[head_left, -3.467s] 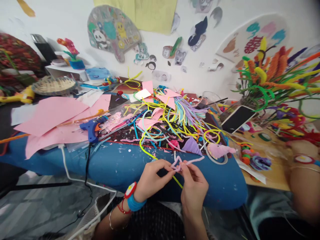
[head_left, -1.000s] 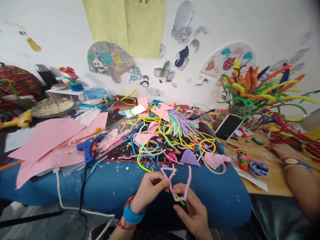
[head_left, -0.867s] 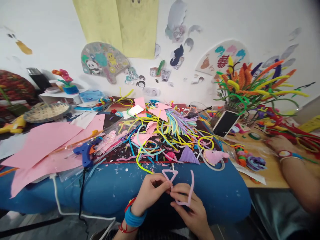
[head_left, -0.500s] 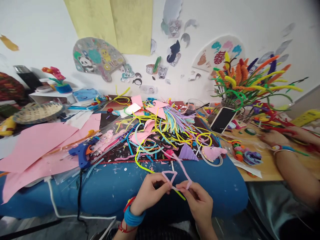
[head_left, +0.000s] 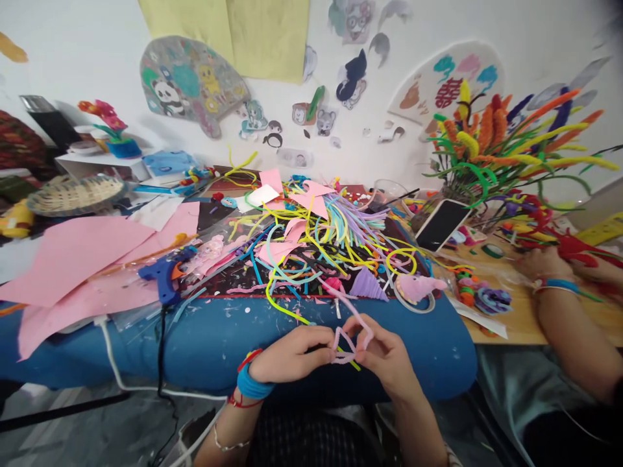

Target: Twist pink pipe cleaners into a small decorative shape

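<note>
A light pink pipe cleaner (head_left: 344,356) is bent into a small triangle, and its long end rises in a curve above the hands. My left hand (head_left: 302,352) pinches the triangle's left side between thumb and fingers. On the right side my right hand (head_left: 381,354) grips the same pipe cleaner, its fingertips near the triangle's corner. Behind the hands lies a yellow-green pipe cleaner (head_left: 287,311). Just beyond them, near the front edge of the dark mat, sit a purple wound triangle (head_left: 368,285) and a pink wound piece (head_left: 416,287).
A blue glue gun (head_left: 166,275) and pink sheets (head_left: 73,259) lie at the left. Pipe cleaners (head_left: 348,220) pile up mid-table. A phone (head_left: 442,224) leans by a vase of pipe-cleaner flowers at the right, where another person's hands (head_left: 545,264) work.
My hands have turned the pink triangle so that its point now faces up, and they sit slightly farther right. The camera view has shifted somewhat.
</note>
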Action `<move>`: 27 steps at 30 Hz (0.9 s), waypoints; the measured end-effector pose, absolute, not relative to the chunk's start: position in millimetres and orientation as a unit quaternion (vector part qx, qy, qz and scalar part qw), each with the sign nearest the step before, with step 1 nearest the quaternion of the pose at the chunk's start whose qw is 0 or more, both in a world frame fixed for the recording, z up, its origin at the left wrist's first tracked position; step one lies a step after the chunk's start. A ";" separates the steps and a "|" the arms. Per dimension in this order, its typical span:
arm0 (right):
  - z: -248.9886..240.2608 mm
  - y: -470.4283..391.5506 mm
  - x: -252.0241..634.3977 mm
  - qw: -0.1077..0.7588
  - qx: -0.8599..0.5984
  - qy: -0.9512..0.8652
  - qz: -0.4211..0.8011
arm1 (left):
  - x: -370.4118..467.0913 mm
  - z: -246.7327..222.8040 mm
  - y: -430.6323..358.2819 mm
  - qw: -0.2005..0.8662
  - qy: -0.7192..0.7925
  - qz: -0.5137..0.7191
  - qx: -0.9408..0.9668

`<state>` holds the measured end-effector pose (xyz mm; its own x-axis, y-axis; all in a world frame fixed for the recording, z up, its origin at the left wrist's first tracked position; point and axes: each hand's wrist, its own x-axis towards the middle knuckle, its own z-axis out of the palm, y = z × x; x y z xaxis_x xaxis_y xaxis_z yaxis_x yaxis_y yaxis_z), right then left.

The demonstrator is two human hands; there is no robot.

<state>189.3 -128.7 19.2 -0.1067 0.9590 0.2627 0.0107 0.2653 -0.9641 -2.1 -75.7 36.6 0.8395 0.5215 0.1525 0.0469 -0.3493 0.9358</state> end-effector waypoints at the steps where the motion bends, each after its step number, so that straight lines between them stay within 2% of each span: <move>1: 22.0 -128.4 189.0 0.525 -0.405 -0.604 0.442 | -2.6 37.6 -75.1 0.539 0.176 0.214 0.795; 7: 27.0 -135.2 187.7 0.543 -0.389 -0.695 0.267 | 0.0 32.0 -78.2 0.570 0.251 0.265 0.736; 13: 16.7 -140.3 185.9 0.499 -0.347 -0.775 0.172 | 9.1 19.8 -80.7 0.622 0.292 0.356 0.633; 19: 9.6 -142.1 183.3 0.517 -0.369 -0.761 0.131 | 16.8 19.9 -85.4 0.615 0.330 0.415 0.585; 27: -1.3 -144.0 186.6 0.512 -0.378 -0.768 0.073 | 16.2 25.0 -91.3 0.691 0.329 0.417 0.490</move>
